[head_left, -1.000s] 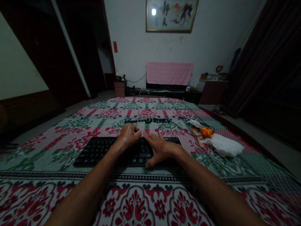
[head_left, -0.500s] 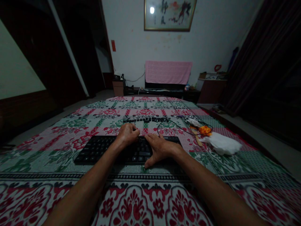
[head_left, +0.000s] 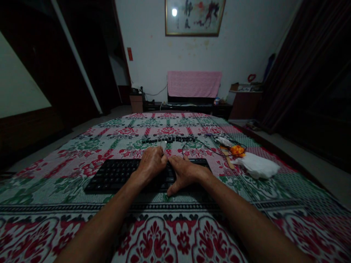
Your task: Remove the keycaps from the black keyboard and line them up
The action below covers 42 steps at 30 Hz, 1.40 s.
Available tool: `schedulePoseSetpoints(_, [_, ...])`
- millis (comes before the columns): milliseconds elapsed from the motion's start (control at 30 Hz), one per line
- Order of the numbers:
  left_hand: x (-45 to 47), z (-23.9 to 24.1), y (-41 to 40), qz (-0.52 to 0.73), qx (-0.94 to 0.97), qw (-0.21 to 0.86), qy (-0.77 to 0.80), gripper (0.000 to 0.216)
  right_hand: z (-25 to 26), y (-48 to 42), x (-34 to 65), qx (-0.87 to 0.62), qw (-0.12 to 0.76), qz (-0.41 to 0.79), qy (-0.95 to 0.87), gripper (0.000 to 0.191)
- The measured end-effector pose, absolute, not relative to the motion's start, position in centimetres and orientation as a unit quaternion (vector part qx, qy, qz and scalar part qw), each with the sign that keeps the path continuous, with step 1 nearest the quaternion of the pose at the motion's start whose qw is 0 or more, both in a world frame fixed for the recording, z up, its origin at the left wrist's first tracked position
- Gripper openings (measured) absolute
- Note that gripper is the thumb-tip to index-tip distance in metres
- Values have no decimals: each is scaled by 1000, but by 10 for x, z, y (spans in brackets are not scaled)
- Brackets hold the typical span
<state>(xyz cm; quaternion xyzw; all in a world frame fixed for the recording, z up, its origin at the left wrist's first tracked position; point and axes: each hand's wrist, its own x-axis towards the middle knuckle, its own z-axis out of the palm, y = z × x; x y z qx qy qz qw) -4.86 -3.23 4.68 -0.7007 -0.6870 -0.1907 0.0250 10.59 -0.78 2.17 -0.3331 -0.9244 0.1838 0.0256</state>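
A black keyboard (head_left: 112, 175) lies on the patterned cloth in front of me. My left hand (head_left: 152, 160) is closed in a fist over its middle part. A thin, pale, shiny piece (head_left: 163, 145) sticks up from that fist; its kind is too blurred to tell. Beside it, my right hand (head_left: 186, 171) rests spread on the right part of the keyboard, thumb at the near edge and fingers toward the far edge. Beyond the keyboard stretches a row of small black keycaps (head_left: 178, 139). Both hands hide many of the keys.
On the right lie a white crumpled tissue or bag (head_left: 259, 166), an orange bundle (head_left: 237, 150), a flat wooden stick (head_left: 229, 160) and a black cable (head_left: 203, 143). The patterned cloth (head_left: 63, 175) covers the table. A pink towel (head_left: 194, 84) hangs at the far wall.
My left fist has shifted slightly right, closer to my right hand, and the pale piece now shows above it. My right hand stays on the keyboard. The view has moved a little.
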Motion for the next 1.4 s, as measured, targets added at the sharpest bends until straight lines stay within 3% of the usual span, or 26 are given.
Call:
schedulePoseSetpoints(333, [-78, 41, -13, -274, -579, -247, -727, 23, 21, -7, 106, -341, 19, 189, -921, 119])
schedulePoseSetpoints(433, [-79, 44, -15, -267, -570, -281, -724, 24, 21, -6, 106, -344, 5, 187, -920, 121])
schedulePoseSetpoints(567, [-73, 47, -19, -260, -582, -237, -733, 25, 22, -7, 106, -344, 3, 186, -920, 122])
schedulePoseSetpoints(733, [-59, 57, -26, -276, -654, -61, -702, 22, 22, -8, 105, -344, 17, 181, -921, 120])
schedulePoseSetpoints(967, [-67, 57, -23, -292, -633, -103, -709, 21, 24, -7, 108, -337, 12, 188, -922, 118])
schedulePoseSetpoints(1067, [-72, 53, -19, -310, -620, -154, -704, 21, 29, -6, 107, -326, 77, 168, -927, 100])
schedulePoseSetpoints(1233, [-72, 54, -19, -323, -608, -192, -699, 19, 32, -4, 100, -335, 198, 99, -916, 29])
schedulePoseSetpoints(1300, [-71, 55, -20, -330, -602, -199, -699, 19, 31, -3, 97, -332, 196, 97, -918, 20])
schedulePoseSetpoints(1400, [-69, 56, -21, -338, -593, -223, -696, 19, 26, -2, 95, -333, 196, 112, -916, 21])
